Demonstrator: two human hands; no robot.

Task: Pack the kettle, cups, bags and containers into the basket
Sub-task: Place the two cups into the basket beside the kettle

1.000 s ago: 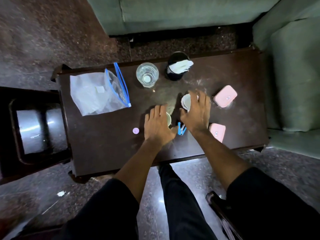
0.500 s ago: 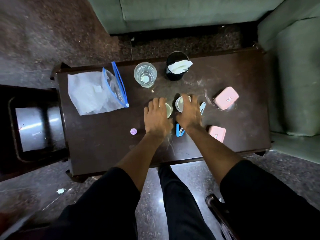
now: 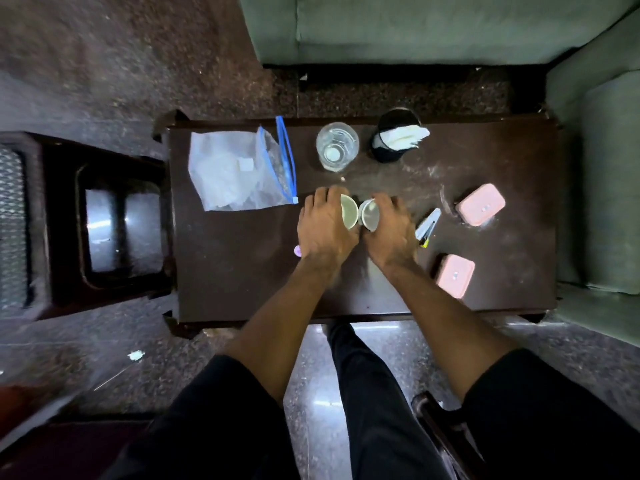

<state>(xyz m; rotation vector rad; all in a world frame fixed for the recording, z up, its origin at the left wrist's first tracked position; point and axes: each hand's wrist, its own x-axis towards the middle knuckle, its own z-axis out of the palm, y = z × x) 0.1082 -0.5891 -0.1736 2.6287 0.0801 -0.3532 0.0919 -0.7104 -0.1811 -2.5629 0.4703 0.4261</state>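
My left hand (image 3: 325, 230) grips a small pale cup (image 3: 349, 213) on the dark table (image 3: 242, 271). Right beside it my right hand (image 3: 389, 233) grips a second small cup (image 3: 369, 216), tilted so its inside shows. The two cups almost touch. A clear zip bag (image 3: 239, 168) with a blue seal lies at the back left. Two pink lidded containers (image 3: 480, 204) (image 3: 454, 276) sit to the right. A drinking glass (image 3: 337, 146) and a black cup holding white paper (image 3: 393, 140) stand at the back. No kettle or basket is visible to me.
A blue clip (image 3: 428, 226) lies right of my right hand, and a small purple cap (image 3: 297, 251) peeks out left of my left wrist. A dark stool (image 3: 104, 220) stands left of the table. Green sofa cushions (image 3: 415, 26) border the back and right.
Both hands moved forward across the table and closed on the two small cups, bringing them together. The blue clip now lies uncovered to the right.
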